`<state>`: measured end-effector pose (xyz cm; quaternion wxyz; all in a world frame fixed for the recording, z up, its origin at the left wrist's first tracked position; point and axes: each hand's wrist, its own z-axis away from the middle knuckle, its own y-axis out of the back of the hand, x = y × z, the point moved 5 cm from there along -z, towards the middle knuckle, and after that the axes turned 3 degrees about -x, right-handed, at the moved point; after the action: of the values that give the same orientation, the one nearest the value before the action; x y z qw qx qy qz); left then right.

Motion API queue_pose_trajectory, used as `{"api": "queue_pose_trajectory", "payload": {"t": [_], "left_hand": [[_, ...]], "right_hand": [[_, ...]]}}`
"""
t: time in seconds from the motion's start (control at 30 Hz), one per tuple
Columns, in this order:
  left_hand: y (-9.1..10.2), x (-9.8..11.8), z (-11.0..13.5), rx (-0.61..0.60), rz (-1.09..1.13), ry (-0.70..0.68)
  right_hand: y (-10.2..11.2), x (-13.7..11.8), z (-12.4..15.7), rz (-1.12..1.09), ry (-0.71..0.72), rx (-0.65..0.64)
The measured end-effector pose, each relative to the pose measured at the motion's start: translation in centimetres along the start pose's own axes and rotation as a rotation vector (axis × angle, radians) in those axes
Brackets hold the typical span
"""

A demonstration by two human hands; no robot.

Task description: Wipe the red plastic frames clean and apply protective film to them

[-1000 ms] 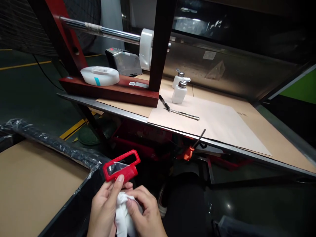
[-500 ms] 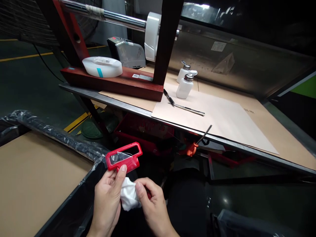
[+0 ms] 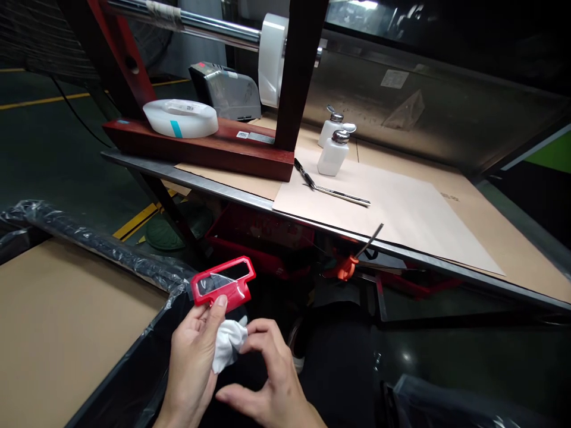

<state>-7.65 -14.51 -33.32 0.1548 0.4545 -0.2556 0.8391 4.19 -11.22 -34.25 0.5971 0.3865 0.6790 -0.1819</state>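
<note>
My left hand (image 3: 193, 356) grips a red plastic frame part (image 3: 222, 285) with a rectangular opening, thumb pressed on its lower edge. A crumpled white cloth (image 3: 227, 344) sits against that palm. My right hand (image 3: 265, 374) is just right of the cloth; its index finger and thumb pinch the cloth's edge while the other fingers spread. Both hands hover low in front of a sloped workbench (image 3: 468, 238).
On the bench lie a beige paper sheet (image 3: 401, 220), a pen-like metal tool (image 3: 332, 191), two white dispenser bottles (image 3: 332, 151) and a red stand (image 3: 200, 148) bearing a tape roll (image 3: 181, 117). A cardboard surface edged with black plastic (image 3: 53, 333) is at left.
The right hand has loosened from the cloth and dropped slightly, fingers spreading. The red part stays in the left hand. The view has shifted a little.
</note>
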Motion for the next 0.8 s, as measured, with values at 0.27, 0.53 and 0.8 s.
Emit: {"api": "queue_pose_trajectory", "payload": {"t": [0.27, 0.53, 0.8], "left_hand": [[0.0, 0.3, 0.0, 0.001, -0.017, -0.004], [-0.3, 0.0, 0.3, -0.022, -0.004, -0.003], [-0.7, 0.1, 0.5, -0.107, -0.033, 0.028]], "right_hand": [[-0.1, -0.3, -0.2, 0.211, 0.025, 0.001], [-0.4, -0.4, -1.0, -0.013, -0.002, 0.057], [1.4, 2.3, -1.9, -0.581, -0.275, 0.140]]}}
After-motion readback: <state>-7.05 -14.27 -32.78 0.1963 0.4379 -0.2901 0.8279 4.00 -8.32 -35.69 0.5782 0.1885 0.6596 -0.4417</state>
